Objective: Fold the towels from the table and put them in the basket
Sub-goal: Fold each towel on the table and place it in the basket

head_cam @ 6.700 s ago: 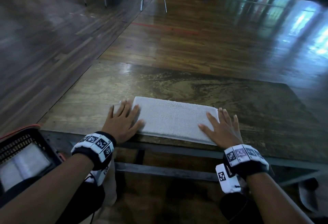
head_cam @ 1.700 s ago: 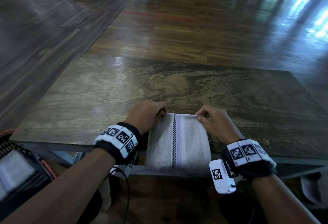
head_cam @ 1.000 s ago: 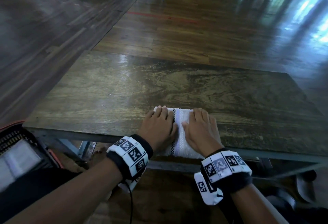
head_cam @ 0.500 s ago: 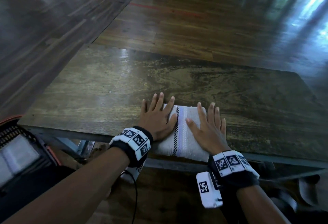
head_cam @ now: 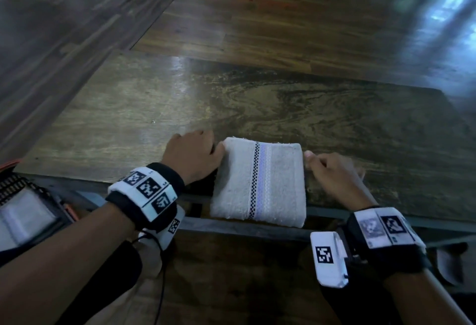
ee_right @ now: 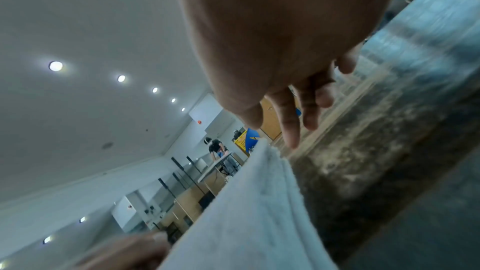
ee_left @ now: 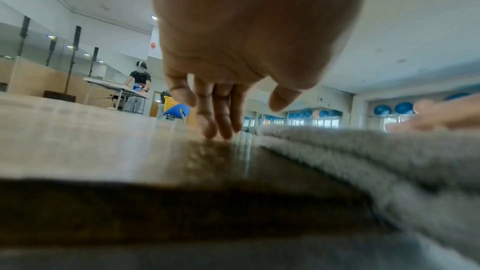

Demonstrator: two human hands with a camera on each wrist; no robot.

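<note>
A folded white towel (head_cam: 257, 183) with a checkered and lilac stripe lies at the near edge of the wooden table (head_cam: 283, 108), its near end hanging slightly past the edge. My left hand (head_cam: 203, 144) sits against the towel's left side, thumb at the far left corner. In the left wrist view its fingers (ee_left: 221, 122) reach straight down to the tabletop beside the towel (ee_left: 376, 157). My right hand (head_cam: 319, 162) is just off the right side. Its fingers (ee_right: 291, 126) point down at the table next to the towel (ee_right: 246, 213). Neither hand grips the cloth.
A black basket with an orange rim (head_cam: 15, 180) stands low at the left, below table height, with a folded white towel (head_cam: 23, 219) inside. A metal table frame rail (head_cam: 244, 227) runs under the near edge. Wooden floor lies beyond the table.
Half a second ago both palms pressed flat on top of the folded towel. Now they have slid off to its left and right sides, and the whole top face shows.
</note>
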